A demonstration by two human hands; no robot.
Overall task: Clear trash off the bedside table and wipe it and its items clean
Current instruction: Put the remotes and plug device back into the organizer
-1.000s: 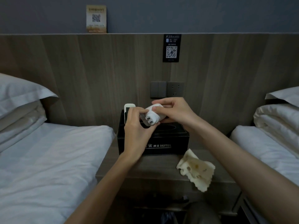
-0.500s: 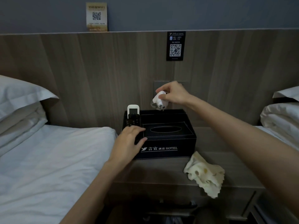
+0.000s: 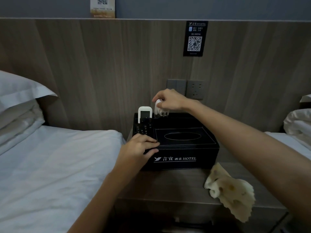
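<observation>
My right hand (image 3: 170, 100) pinches a white plug adapter (image 3: 159, 108) from above, its metal prongs pointing downward over the rear compartment of the black hotel tissue box (image 3: 185, 158); I cannot tell whether the prongs touch the rim. My left hand (image 3: 138, 148) grips the box's front left corner, fingers laid across the top and thumb pressed to the front face beside the white "HOTEL" lettering. A white remote (image 3: 145, 113) and a black remote (image 3: 145, 127) stand upright in the box's left slot, just beside the adapter. The box sits toward the back of the wooden bedside surface (image 3: 168, 184), near the panelled headboard wall. A crumpled pale yellow cloth (image 3: 232, 192) lies at the surface's front right edge, partly hanging over it, apart from both hands. Behind my right wrist a grey switch plate (image 3: 175, 86) and a wall socket (image 3: 195, 89) sit side by side, under a dark QR-code sign (image 3: 194, 38). A white bed (image 3: 50, 165) with its pillow (image 3: 20, 91) flanks the surface on the left.
</observation>
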